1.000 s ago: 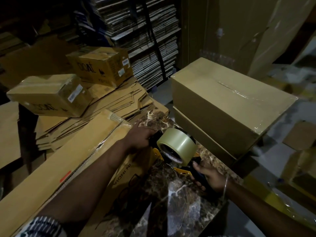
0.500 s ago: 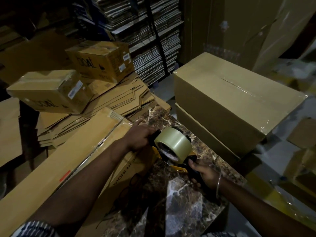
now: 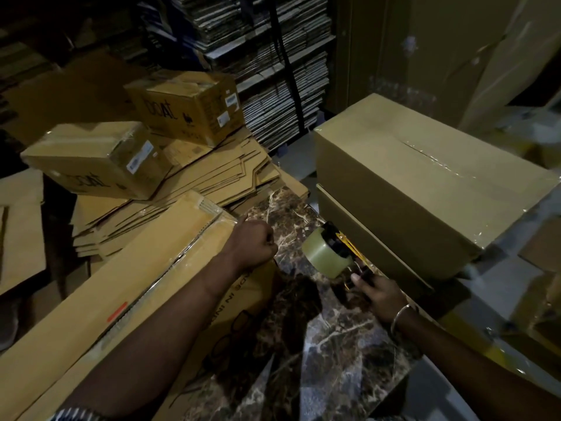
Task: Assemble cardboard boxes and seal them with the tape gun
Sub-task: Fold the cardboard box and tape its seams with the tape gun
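The right hand [image 3: 381, 294] grips the handle of the tape gun [image 3: 340, 253], closed around it. The clear tape roll [image 3: 326, 256] faces the camera. The gun sits low over the marble-patterned counter [image 3: 331, 344], just beside the near-left side wall of the sealed box [image 3: 425, 183]. Holding the gun by the handle keeps the roll and blade end free; whether the gun touches the counter cannot be told.

The left hand [image 3: 253, 243] is closed into a fist at the near edge of a long flat carton [image 3: 127, 278] that lies diagonally across the left of the counter. Whether the fist holds anything cannot be told; judged from its position, it may be pinching a tape end or steadying the carton.

The sealed box rests on a second box [image 3: 364, 232] at the right. A clear tape strip runs along its top seam, so this unit appears finished. Flattened cartons [image 3: 194, 189] are stacked at far left within reach as stock, carrying two printed boxes [image 3: 182, 107].
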`<act>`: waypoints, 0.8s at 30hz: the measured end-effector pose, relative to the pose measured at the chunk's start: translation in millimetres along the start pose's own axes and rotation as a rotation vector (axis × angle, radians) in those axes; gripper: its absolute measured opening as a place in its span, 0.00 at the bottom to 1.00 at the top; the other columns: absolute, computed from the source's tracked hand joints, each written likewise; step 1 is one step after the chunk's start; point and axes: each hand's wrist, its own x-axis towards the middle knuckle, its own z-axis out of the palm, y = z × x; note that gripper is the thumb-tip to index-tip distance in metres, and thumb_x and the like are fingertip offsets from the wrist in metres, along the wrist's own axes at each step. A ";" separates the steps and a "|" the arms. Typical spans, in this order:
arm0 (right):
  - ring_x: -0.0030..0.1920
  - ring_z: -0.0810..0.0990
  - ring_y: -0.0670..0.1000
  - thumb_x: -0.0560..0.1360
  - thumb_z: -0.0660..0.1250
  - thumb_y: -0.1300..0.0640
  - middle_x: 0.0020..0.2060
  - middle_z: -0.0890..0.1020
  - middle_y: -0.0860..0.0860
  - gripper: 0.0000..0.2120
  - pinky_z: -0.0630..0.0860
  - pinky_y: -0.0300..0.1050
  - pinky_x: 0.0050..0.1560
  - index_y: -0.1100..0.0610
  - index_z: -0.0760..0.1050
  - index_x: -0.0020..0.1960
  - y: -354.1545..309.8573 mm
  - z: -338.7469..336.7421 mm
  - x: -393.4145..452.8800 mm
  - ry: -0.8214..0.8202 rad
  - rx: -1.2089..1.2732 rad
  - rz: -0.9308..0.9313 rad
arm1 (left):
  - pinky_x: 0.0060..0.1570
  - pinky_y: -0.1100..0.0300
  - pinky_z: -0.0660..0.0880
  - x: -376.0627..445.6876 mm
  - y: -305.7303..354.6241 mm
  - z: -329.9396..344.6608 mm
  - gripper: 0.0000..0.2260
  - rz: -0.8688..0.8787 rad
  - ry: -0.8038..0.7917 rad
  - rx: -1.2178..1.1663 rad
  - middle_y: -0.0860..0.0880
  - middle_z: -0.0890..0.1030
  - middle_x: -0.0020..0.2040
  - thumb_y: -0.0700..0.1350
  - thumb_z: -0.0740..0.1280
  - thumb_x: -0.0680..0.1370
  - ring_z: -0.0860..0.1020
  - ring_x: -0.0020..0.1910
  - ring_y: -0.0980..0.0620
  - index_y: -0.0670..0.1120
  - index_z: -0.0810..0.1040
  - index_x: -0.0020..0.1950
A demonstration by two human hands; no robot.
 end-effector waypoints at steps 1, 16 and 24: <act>0.43 0.84 0.56 0.72 0.68 0.31 0.39 0.86 0.57 0.29 0.78 0.49 0.45 0.58 0.85 0.47 5.2 0.4 4.3 0.020 -0.119 -0.009 | 0.65 0.45 0.67 0.5 1.8 0.6 0.10 -0.012 0.004 0.010 0.47 0.79 0.39 0.48 0.68 0.76 0.73 0.40 0.50 0.42 0.80 0.40; 0.43 0.83 0.60 0.69 0.63 0.27 0.44 0.85 0.55 0.37 0.77 0.50 0.37 0.54 0.74 0.65 47.8 24.2 36.7 0.090 -0.655 -0.173 | 0.54 0.48 0.70 -15.2 29.4 3.8 0.23 -0.142 -0.029 0.095 0.46 0.77 0.39 0.46 0.61 0.78 0.77 0.43 0.39 0.42 0.61 0.72; 0.47 0.81 0.59 0.74 0.69 0.35 0.50 0.83 0.56 0.29 0.73 0.49 0.39 0.54 0.72 0.64 59.3 45.4 42.7 0.019 -0.729 -0.139 | 0.56 0.54 0.73 -56.2 50.2 10.8 0.29 -0.194 -0.008 -0.140 0.48 0.80 0.64 0.38 0.65 0.69 0.81 0.56 0.44 0.52 0.68 0.69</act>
